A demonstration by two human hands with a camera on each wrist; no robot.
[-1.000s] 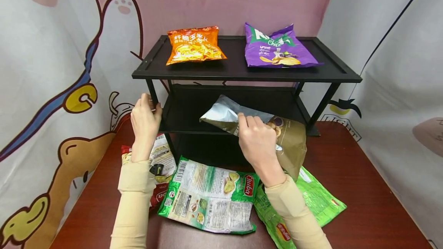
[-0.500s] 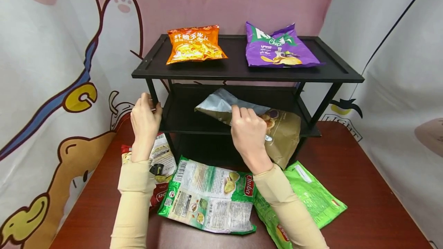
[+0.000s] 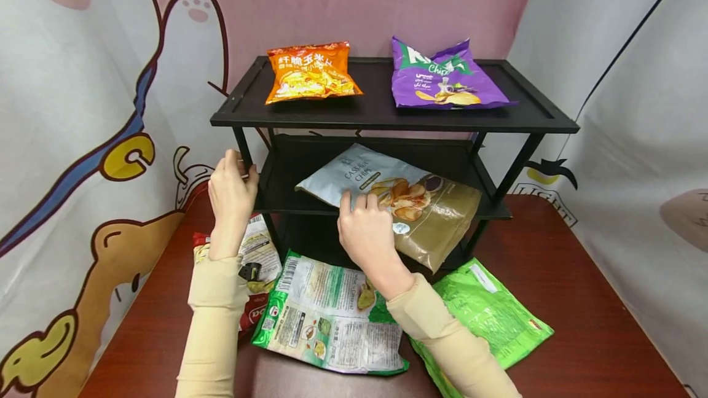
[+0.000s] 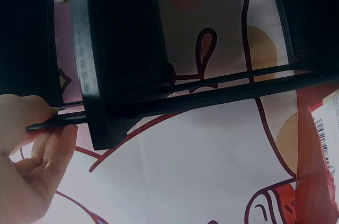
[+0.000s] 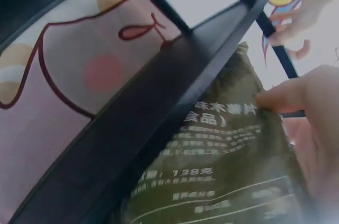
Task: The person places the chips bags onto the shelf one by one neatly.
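Note:
My left hand point(image 3: 231, 192) grips the front left post of a black shelf rack point(image 3: 387, 121). In the left wrist view, its thumb and fingers close round that thin post point(image 4: 74, 119). My right hand point(image 3: 366, 232) pinches the near edge of a silver and brown cassava chips bag point(image 3: 445, 217). Fingers lie over the bag's top face, and the right wrist view shows the thumb against its printed underside point(image 5: 222, 155). The bag lies slanted on the middle shelf, its brown end jutting past the front edge.
An orange snack bag point(image 3: 310, 75) and a purple chips bag point(image 3: 442, 78) sit on the top shelf. On the brown table point(image 3: 586, 300) before the rack lie a green and white bag point(image 3: 332, 318), a bright green bag point(image 3: 492, 312) and a red bag point(image 3: 257, 306), partly hidden by my left arm.
My right hand has moved left and down with the cassava chips bag. The bag now lies flatter, its printed face showing. My left hand has stayed on the post.

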